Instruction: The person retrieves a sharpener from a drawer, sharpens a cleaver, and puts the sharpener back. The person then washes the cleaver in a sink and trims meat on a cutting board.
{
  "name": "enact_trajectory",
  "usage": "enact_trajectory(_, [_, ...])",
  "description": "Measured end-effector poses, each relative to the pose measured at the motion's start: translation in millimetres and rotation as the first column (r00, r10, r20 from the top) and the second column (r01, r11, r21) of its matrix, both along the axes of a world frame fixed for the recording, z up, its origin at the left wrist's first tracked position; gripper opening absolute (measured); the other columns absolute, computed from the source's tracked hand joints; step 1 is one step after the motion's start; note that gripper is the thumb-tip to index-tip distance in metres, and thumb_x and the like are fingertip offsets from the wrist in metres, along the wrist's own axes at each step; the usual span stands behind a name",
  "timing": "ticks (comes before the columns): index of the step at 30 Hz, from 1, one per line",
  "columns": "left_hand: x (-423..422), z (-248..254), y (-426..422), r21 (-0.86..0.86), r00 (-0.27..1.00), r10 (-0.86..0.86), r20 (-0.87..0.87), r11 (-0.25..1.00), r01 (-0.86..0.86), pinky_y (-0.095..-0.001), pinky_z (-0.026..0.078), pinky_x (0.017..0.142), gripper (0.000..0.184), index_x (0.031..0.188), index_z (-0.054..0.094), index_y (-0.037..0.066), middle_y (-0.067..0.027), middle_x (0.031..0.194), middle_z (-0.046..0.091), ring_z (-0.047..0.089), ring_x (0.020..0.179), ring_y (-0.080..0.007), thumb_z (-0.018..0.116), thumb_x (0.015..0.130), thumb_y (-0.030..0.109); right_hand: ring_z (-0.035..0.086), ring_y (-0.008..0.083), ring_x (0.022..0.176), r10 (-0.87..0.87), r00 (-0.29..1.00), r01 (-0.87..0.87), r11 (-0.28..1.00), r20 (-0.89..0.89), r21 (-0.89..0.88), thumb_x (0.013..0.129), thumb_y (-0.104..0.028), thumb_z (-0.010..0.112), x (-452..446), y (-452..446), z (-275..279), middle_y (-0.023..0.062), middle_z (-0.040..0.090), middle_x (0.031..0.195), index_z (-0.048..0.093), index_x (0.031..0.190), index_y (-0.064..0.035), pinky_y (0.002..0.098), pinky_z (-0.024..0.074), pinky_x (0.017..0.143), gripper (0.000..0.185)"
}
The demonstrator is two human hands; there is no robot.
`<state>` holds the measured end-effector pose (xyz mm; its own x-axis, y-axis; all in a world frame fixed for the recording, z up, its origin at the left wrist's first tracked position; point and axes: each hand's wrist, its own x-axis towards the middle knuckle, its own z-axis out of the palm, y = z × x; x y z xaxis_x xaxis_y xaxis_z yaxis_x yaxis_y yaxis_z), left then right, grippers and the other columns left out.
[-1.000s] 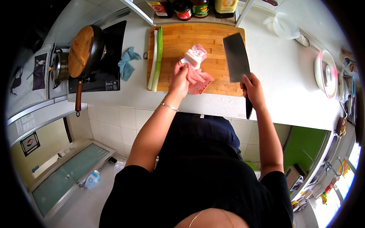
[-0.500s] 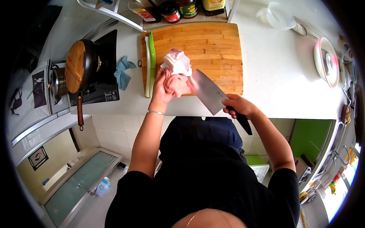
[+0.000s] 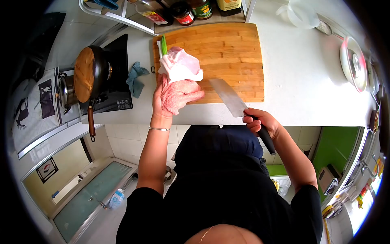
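My left hand [image 3: 159,106] is closed on a pink cloth [image 3: 178,96] at the front left of the wooden cutting board [image 3: 231,53]. Just beyond the cloth and touching it is a piece of raw meat [image 3: 183,65] with a pale, fatty edge; whether my fingers also grip it is hidden. A green onion [image 3: 164,44] shows only its top end, the rest being covered by the meat and hand. My right hand [image 3: 262,121] is wrapped round the black handle of a cleaver [image 3: 229,97], whose blade slants over the board's front edge.
Left of the board lie a blue cloth [image 3: 136,79] and a stove with a wooden-lidded pan [image 3: 84,75], its handle jutting forward. Sauce jars [image 3: 181,14] stand on a rack behind. A bowl [image 3: 352,65] and a clear plastic container [image 3: 302,15] sit to the right.
The left hand, pink cloth and meat have moved left, over the green onion. The cleaver has turned a little and drawn back from the meat. The view has shifted slightly.
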<state>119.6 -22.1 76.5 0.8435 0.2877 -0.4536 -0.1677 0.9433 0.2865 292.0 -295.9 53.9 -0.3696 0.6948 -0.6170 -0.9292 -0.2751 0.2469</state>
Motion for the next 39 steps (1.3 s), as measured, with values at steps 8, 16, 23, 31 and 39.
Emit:
enact_trajectory(8, [30, 44, -17, 0.129, 0.977, -0.019, 0.213, 0.992, -0.009, -0.0633, 0.020, 0.103, 0.065, 0.141, 0.025, 0.017, -0.0145, 0.145, 0.026, 0.025, 0.132, -0.0393, 0.045, 0.089, 0.050, 0.039, 0.0038, 0.046, -0.163, 0.901, 0.236, 0.962, -0.403, 0.137, 0.096, -0.019, 0.043, -12, 35, 21, 0.0026, 0.045, 0.068, 0.041, 0.086, -0.0041, 0.0178, 0.0386, 0.037, 0.018])
enact_trajectory(16, [6, 53, -23, 0.438, 0.996, 0.086, -0.030, 0.897, -0.064, -0.0333, 0.041, 0.094, 0.037, 0.124, 0.043, 0.008, -0.0085, 0.121, 0.052, 0.053, 0.109, -0.0231, 0.053, 0.091, 0.021, 0.035, 0.0013, 0.045, -0.047, 0.952, -0.019, 0.977, 0.302, 0.212, 0.094, -0.014, 0.045, -4, 44, 34, 0.0026, 0.047, 0.070, 0.042, 0.088, -0.0063, 0.0156, 0.0347, 0.035, 0.010])
enact_trajectory(23, [-15, 48, -19, 0.812, 0.929, 0.065, -0.364, 0.511, 0.283, -0.0291, 0.039, 0.097, 0.033, 0.124, 0.046, 0.001, -0.0045, 0.114, 0.050, 0.047, 0.112, -0.0150, 0.050, 0.093, 0.012, 0.035, 0.0020, 0.041, 0.021, 0.839, -0.103, 0.987, 0.543, 0.120, 0.093, -0.016, 0.046, 8, 29, 27, 0.0024, 0.049, 0.067, 0.045, 0.098, -0.0055, 0.0162, 0.0349, 0.034, 0.011])
enact_trajectory(31, [-14, 57, -12, 0.804, 0.933, 0.010, -0.359, 0.511, 0.304, -0.0265, 0.039, 0.094, 0.036, 0.126, 0.044, 0.000, -0.0041, 0.115, 0.053, 0.048, 0.108, -0.0114, 0.050, 0.094, 0.015, 0.039, 0.0043, 0.041, 0.148, 0.526, -0.328, 0.944, 0.838, 0.039, 0.092, -0.017, 0.046, 30, 39, 39, 0.0002, 0.050, 0.063, 0.048, 0.093, -0.0034, 0.0190, 0.0364, 0.038, 0.014])
enact_trajectory(39, [0, 65, 4, 0.864, 0.961, -0.019, -0.275, 0.434, 0.256, -0.0247, 0.040, 0.091, 0.030, 0.122, 0.045, 0.003, -0.0022, 0.116, 0.051, 0.049, 0.104, -0.0093, 0.047, 0.096, 0.016, 0.038, 0.0042, 0.042, 0.149, 0.459, -0.371, 0.928, 0.876, 0.036, 0.091, -0.016, 0.047, 66, 46, 64, 0.0009, 0.050, 0.065, 0.049, 0.098, -0.0025, 0.0196, 0.0368, 0.038, 0.015])
